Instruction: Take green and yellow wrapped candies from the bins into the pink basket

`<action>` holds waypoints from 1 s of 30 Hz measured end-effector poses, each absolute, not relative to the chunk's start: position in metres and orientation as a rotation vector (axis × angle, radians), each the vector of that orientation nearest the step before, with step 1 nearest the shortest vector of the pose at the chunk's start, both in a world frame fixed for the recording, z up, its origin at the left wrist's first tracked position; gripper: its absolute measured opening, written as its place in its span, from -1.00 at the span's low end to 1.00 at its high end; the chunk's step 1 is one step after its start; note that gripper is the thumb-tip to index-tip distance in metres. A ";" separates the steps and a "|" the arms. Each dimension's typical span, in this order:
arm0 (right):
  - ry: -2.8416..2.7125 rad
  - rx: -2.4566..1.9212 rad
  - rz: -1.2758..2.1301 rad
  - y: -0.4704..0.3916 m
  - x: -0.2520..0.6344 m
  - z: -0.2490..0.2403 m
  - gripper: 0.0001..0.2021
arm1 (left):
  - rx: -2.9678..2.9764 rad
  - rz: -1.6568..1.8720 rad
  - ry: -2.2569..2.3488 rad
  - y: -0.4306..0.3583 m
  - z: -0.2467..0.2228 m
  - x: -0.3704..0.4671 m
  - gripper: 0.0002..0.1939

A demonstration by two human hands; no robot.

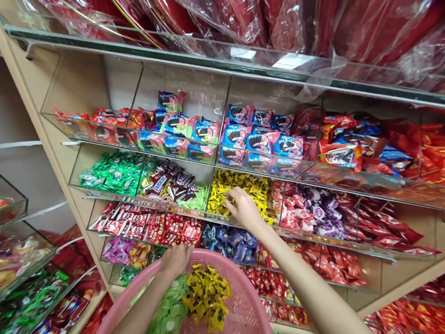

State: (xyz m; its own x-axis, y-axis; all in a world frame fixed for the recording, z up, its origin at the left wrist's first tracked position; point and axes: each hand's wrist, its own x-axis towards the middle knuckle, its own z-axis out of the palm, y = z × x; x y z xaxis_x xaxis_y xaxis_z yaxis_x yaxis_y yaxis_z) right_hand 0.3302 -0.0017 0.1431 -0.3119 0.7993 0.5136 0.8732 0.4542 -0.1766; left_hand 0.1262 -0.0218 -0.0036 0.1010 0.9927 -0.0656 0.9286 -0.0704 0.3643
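Yellow sweets (263,183) lie in a shelf compartment (219,218), the right hand (245,206) reaching among them, fingers seemingly parted; lifting some calls for closing fingertips. The left hand (176,260) grips the pink basket (258,293).

Bare left hand (175,260), bare right hand (245,207); slim, uncovered forearms (308,279); slender fingers (230,194).

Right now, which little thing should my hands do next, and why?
I'd probably curl the right hand gently around a few yellow candies. Its fingers look open, right at their bin, and the pink basket below already has a yellow pile with room beside it. The left hand can rest on the basket's rim meanwhile.
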 end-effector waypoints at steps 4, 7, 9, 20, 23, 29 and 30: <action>-2.051 -1.537 -0.262 0.024 0.319 0.142 -0.61 | 2.039 0.296 1.916 -0.025 0.000 0.124 -0.43; -2.039 -1.633 -0.289 0.036 0.312 0.140 -0.47 | 2.036 0.294 1.914 -0.026 0.000 0.123 -0.43; -2.078 -1.635 -0.299 0.041 0.310 0.140 -0.44 | 2.038 0.293 1.917 -0.025 -0.001 0.122 -0.44; -2.298 -1.551 -0.257 0.039 0.321 0.138 -0.55 | 2.036 0.310 1.935 -0.018 -0.009 0.119 -0.42; -2.320 -1.520 -0.239 0.035 0.328 0.136 -0.56 | 2.050 0.304 1.931 -0.016 -0.010 0.120 -0.41; -2.362 -1.399 -0.207 0.027 0.341 0.134 -0.59 | 2.072 0.301 1.913 -0.013 -0.010 0.120 -0.40; -2.369 -1.376 -0.189 0.027 0.343 0.135 -0.60 | 2.075 0.301 1.909 -0.013 -0.010 0.120 -0.41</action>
